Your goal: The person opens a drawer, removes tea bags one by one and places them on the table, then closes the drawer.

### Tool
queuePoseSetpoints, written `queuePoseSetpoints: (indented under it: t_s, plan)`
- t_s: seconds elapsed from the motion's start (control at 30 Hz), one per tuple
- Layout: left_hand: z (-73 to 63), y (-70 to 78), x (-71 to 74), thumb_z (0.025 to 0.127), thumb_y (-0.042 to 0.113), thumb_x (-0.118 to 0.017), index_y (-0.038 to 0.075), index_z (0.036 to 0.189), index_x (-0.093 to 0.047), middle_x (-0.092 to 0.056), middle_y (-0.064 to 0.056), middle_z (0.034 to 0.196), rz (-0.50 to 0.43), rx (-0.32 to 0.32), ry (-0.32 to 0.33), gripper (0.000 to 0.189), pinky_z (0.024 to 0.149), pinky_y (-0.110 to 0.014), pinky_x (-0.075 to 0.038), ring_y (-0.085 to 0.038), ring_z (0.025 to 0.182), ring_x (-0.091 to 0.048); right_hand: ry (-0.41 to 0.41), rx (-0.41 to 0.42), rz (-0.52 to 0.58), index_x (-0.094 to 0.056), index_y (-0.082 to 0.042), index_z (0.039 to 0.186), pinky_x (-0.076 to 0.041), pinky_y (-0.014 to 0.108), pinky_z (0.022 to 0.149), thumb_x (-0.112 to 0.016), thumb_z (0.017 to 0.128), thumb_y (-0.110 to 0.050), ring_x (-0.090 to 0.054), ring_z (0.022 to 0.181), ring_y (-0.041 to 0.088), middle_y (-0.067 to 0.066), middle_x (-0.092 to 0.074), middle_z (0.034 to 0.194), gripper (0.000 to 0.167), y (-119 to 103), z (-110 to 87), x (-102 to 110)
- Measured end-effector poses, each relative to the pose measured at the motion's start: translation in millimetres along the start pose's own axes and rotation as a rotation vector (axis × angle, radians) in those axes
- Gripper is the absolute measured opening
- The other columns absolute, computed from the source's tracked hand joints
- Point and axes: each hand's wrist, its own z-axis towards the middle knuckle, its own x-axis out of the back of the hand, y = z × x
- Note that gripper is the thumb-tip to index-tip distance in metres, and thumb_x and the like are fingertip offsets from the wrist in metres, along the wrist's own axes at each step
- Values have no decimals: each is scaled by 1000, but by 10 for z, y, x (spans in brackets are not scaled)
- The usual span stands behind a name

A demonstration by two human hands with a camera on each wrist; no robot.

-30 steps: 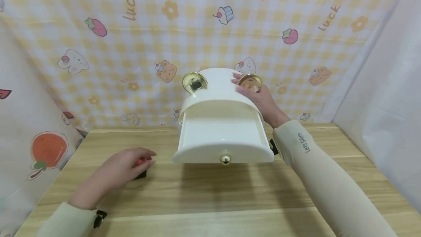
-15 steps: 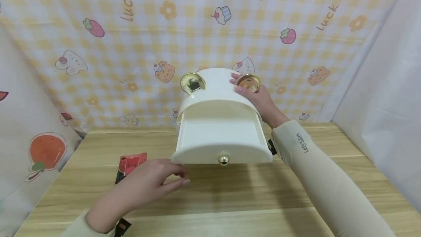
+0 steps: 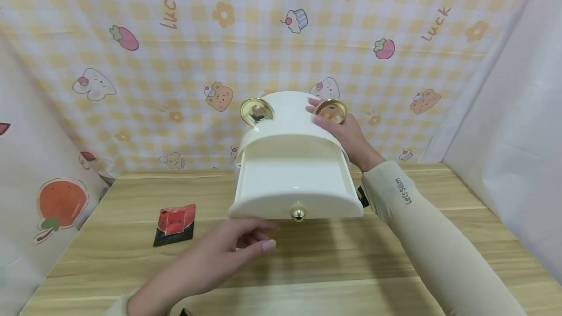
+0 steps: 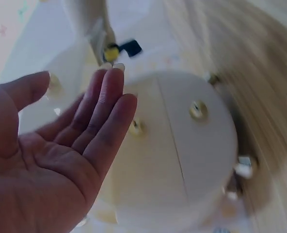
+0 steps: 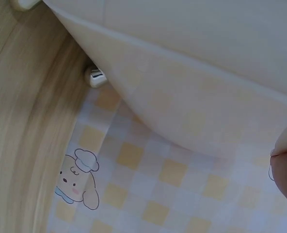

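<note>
In the head view, a white drawer box [image 3: 287, 111] with two gold ears, left [image 3: 257, 111] and right [image 3: 330, 111], stands against the back cloth. Its top drawer [image 3: 296, 174] is pulled out, with a bare inside and a gold knob [image 3: 298, 214] in front. My right hand [image 3: 353, 138] holds the box at the right ear, thumb before it and fingers behind. Below the drawer's left front corner hovers my left hand [image 3: 224, 255], holding nothing, its fingers loosely bent. The left wrist view shows its palm beside the lower front, where gold knobs [image 4: 198, 110] sit.
A red and black sachet [image 3: 174, 225] lies on the wooden table [image 3: 307, 291], left of the box. Patterned cloth [image 3: 184, 62] hangs close behind, and white cloth [image 3: 505, 101] walls the right side. Short shiny feet [image 5: 95, 76] carry the box.
My left hand has let go of the red and black sachet on the table and moved right, to below the open drawer. The right hand stays at the ear.
</note>
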Motion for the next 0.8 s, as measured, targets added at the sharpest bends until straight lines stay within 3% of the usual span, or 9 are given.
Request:
queuePoseSetpoints:
  t_s: [0.1,0.3,0.6,0.8]
  plan:
    - [26,67,-48,101,42,-59,18,135,-60,-72,5,107,-162,19,-49,41,86,-23,-56,-12,99,-70,7,-4,-16,-59,-13,141,-52,18,98,-67,99,-28,-55,137,15,3,-59,147,45,-3,-7,6]
    - [114,116,-115,107,30,-50,1,143,-50,-71,-17,119,-531,-25,-169,46,89,-29,-59,-23,101,-73,9,-10,-16,-59,-13,140,-52,19,99,-67,99,-29,-55,137,15,3,-59,147,45,-12,-12,-5]
    - [267,239,-252,109,45,-35,-5,144,-42,-71,2,99,-981,-17,-292,61,84,-28,-58,-11,87,-70,8,-4,3,-58,-12,141,-52,19,99,-67,99,-27,-56,136,16,4,-59,147,46,-4,-17,-6]
    - [334,323,-345,109,45,-33,-6,149,-37,-67,5,91,-1124,49,-322,65,84,-25,-54,-7,82,-63,2,5,9,-58,-11,141,-52,19,100,-67,99,-27,-56,136,15,5,-59,147,46,-2,-18,-3]
